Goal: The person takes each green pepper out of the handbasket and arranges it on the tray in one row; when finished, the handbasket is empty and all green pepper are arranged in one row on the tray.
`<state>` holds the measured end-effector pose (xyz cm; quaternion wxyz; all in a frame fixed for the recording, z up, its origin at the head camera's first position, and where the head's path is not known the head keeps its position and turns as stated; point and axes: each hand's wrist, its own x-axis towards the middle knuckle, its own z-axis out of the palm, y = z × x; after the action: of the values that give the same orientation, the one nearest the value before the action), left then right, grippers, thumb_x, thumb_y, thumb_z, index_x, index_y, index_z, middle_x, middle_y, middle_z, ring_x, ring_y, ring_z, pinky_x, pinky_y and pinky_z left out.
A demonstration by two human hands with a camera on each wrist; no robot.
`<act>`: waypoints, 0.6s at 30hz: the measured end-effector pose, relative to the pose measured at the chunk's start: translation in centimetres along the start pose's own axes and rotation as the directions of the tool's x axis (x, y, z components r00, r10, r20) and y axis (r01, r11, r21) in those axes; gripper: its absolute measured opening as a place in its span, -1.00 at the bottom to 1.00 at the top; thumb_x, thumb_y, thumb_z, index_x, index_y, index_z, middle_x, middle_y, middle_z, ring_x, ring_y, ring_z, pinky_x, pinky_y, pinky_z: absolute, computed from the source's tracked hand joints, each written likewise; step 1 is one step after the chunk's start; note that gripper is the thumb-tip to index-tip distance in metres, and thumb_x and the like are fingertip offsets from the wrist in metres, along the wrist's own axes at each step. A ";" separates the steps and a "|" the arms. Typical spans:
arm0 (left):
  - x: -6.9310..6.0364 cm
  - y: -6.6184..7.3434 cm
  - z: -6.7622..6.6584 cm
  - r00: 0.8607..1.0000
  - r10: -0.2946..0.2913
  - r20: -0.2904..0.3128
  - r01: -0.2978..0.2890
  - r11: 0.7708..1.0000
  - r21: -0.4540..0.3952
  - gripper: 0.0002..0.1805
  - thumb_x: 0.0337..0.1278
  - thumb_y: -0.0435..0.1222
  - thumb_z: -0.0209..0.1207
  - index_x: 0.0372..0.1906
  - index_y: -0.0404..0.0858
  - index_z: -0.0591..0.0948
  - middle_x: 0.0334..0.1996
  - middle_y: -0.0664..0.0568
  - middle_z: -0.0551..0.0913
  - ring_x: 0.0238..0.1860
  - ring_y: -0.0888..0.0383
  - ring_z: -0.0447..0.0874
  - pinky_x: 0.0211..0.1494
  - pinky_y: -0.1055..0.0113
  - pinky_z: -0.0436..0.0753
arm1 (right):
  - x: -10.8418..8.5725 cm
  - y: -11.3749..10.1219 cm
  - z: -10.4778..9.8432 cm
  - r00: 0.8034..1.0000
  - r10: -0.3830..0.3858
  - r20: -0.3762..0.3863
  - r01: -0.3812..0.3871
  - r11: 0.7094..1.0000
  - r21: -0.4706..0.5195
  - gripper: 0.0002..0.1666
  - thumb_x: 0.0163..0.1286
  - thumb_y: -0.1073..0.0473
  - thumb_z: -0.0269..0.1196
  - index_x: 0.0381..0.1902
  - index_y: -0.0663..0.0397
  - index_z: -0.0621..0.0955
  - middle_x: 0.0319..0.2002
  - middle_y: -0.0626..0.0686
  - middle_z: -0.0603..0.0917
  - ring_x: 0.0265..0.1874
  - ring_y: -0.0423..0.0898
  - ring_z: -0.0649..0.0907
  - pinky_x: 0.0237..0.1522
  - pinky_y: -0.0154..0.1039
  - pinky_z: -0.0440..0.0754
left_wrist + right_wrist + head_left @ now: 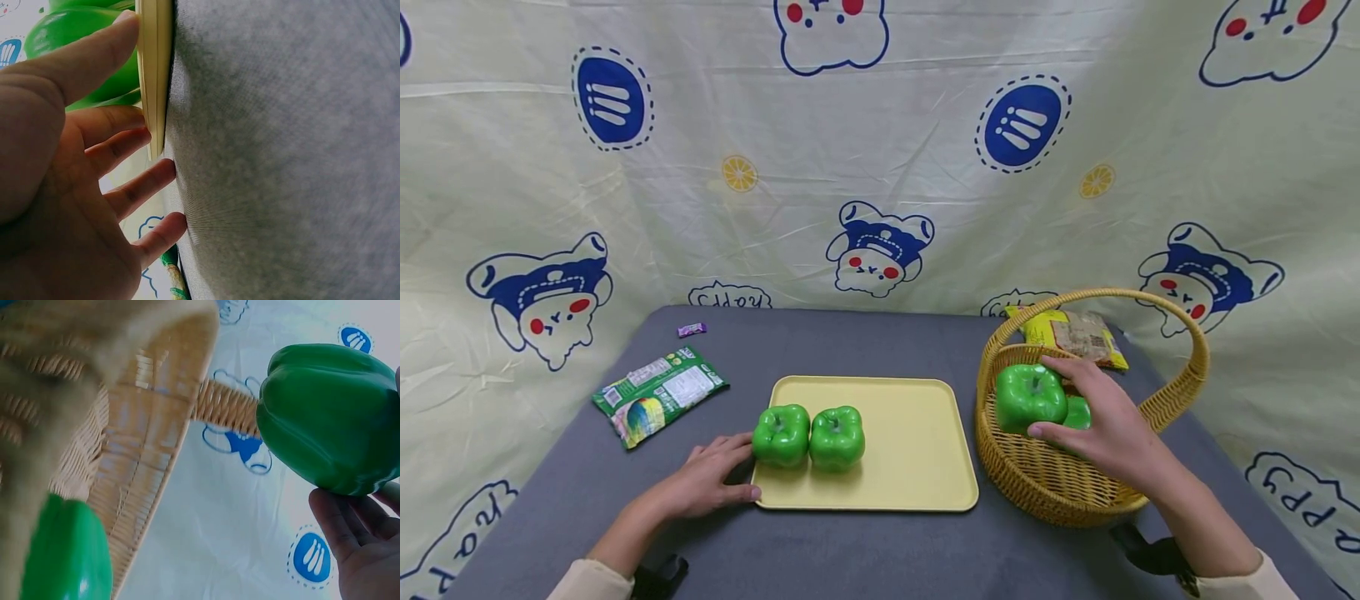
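Note:
My right hand point(1108, 425) grips a green bell pepper point(1028, 398) above the wicker basket point(1037, 496). In the right wrist view, that pepper point(331, 419) is held up beyond the basket's rim, with fingertips on its side. Another green bell pepper point(1078, 412) lies inside the basket, partly hidden by my hand. Two more green bell peppers, a left one point(781, 436) and a right one point(837, 439), sit side by side on the left part of a pale yellow tray point(917, 450). My left hand point(706, 482) rests at the tray's left edge, fingers spread and fairly straight.
A green snack packet point(661, 393) lies left of the tray, with a small purple wrapped item point(692, 330) behind it. Behind the basket is a yellow packet point(1075, 336). The basket's tall handle point(1198, 358) arches up over its opening. A printed cloth hangs behind the grey table point(865, 554).

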<state>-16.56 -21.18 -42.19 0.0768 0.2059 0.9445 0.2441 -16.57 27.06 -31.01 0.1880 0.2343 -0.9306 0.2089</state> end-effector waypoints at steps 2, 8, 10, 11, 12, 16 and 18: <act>0.0 0.0 0.0 1.000 -0.004 0.001 0.004 1.000 0.000 -0.21 0.02 0.10 0.25 0.29 -0.29 0.41 0.32 -0.16 0.36 0.28 -0.17 0.30 0.09 -0.14 0.25 | -0.1 -0.4 0.4 1.000 -0.013 -0.002 0.013 1.000 0.007 -0.04 -0.01 0.02 0.49 0.32 0.12 0.33 0.13 0.16 0.44 -0.06 0.03 0.54 -0.23 -0.19 0.60; 0.0 0.0 0.0 1.000 -0.001 0.000 0.001 1.000 -0.001 -0.22 0.02 0.08 0.25 0.29 -0.30 0.41 0.32 -0.16 0.36 0.28 -0.17 0.30 0.09 -0.16 0.24 | -0.2 -1.2 1.9 0.999 -0.051 -0.003 0.051 0.998 0.042 -0.03 -0.03 0.06 0.49 0.34 0.03 0.32 0.15 0.10 0.44 -0.01 -0.04 0.52 -0.19 -0.20 0.60; -0.1 0.0 0.0 1.000 0.003 -0.001 -0.003 1.000 -0.001 -0.22 0.03 0.08 0.25 0.28 -0.30 0.41 0.32 -0.16 0.36 0.28 -0.18 0.30 0.09 -0.17 0.24 | -0.2 -1.5 2.5 0.998 -0.066 -0.004 0.066 0.996 0.051 -0.02 -0.04 0.05 0.50 0.34 0.02 0.32 0.16 0.09 0.44 0.01 -0.06 0.52 -0.16 -0.13 0.60; -0.1 0.0 0.0 1.000 0.005 -0.001 -0.005 1.000 -0.001 -0.22 0.03 0.08 0.25 0.28 -0.30 0.41 0.31 -0.16 0.37 0.28 -0.18 0.30 0.08 -0.17 0.24 | -0.2 -1.7 2.9 0.997 -0.073 -0.003 0.073 0.996 0.055 -0.02 -0.04 0.04 0.50 0.34 0.02 0.32 0.16 0.08 0.45 0.03 -0.07 0.52 -0.13 -0.10 0.59; -0.1 0.0 0.0 1.000 0.006 -0.001 -0.006 1.000 -0.001 -0.22 0.03 0.08 0.25 0.28 -0.30 0.41 0.31 -0.16 0.37 0.28 -0.18 0.30 0.08 -0.17 0.24 | -0.1 -1.8 3.2 0.997 -0.077 -0.001 0.077 0.995 0.061 -0.02 -0.04 0.04 0.50 0.34 0.03 0.32 0.16 0.07 0.45 0.04 -0.08 0.51 -0.10 -0.07 0.58; 0.0 0.0 0.0 1.000 0.009 -0.001 -0.009 1.000 0.002 -0.22 0.03 0.09 0.25 0.28 -0.29 0.42 0.31 -0.16 0.37 0.28 -0.17 0.30 0.08 -0.15 0.25 | 0.1 -2.4 4.5 0.996 -0.085 0.021 0.082 0.991 0.108 -0.03 -0.03 0.00 0.49 0.33 0.05 0.33 0.16 0.03 0.45 0.06 -0.12 0.50 -0.05 -0.02 0.54; 0.0 0.0 0.0 1.000 0.007 -0.001 -0.007 1.000 0.004 -0.22 0.02 0.09 0.24 0.28 -0.29 0.42 0.31 -0.15 0.37 0.28 -0.16 0.30 0.08 -0.13 0.25 | 0.3 -2.7 5.2 0.995 -0.091 0.034 0.086 0.987 0.136 -0.03 -0.02 -0.02 0.48 0.33 0.05 0.32 0.17 0.03 0.45 0.08 -0.11 0.50 -0.03 -0.01 0.54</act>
<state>-16.54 -21.20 -42.24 0.0750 0.2093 0.9443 0.2427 -16.70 22.35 -34.42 0.1622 0.2917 -0.9068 0.2577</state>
